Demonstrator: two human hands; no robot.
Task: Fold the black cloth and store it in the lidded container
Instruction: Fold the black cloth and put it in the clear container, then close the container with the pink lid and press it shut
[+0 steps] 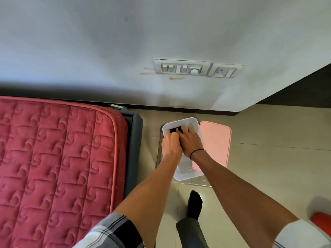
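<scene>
A clear plastic container [180, 120] stands open on a small glass-topped table beside the bed. The folded black cloth [174, 130] lies inside it at the far end, mostly hidden under my hands. My left hand [171, 144] and my right hand [190, 142] are both down in the container, side by side, with fingers wrapped on the cloth. The pink lid [215, 142] lies flat just right of the container, off it.
A red quilted mattress [53, 158] on a grey bed frame fills the left. The white wall with a switch panel [182, 68] is right behind the container. My black-socked foot [195, 203] stands on the tiled floor below. A red object [322, 221] shows at the right edge.
</scene>
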